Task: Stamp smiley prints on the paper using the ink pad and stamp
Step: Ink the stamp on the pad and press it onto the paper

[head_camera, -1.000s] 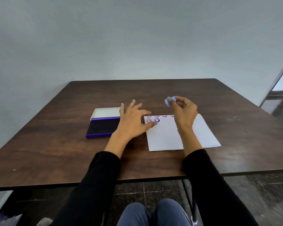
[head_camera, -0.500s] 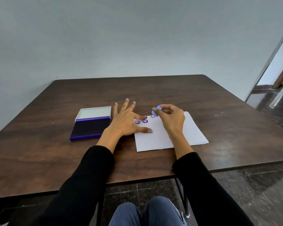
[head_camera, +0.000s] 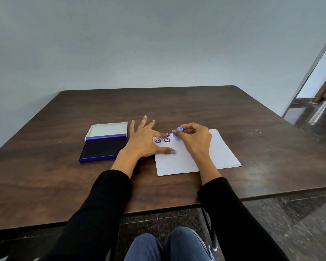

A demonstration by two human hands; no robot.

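Now | right hand (head_camera: 194, 140) grip clamped on stamp (head_camera: 177, 133), upright, face down on paper (head_camera: 199, 157) | left hand (head_camera: 145, 142) fingers spread flat.

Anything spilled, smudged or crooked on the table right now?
Nothing stands out. The paper lies flat under the left hand, the two clear prints look clean, the ink pad sits open, no spill visible. The right hand holds the stamp on the sheet.

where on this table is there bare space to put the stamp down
Bare table behind the paper, right of it, and left of the ink pad. Crowded between pad and paper: the left hand lies there, the right hand holding the stamp.
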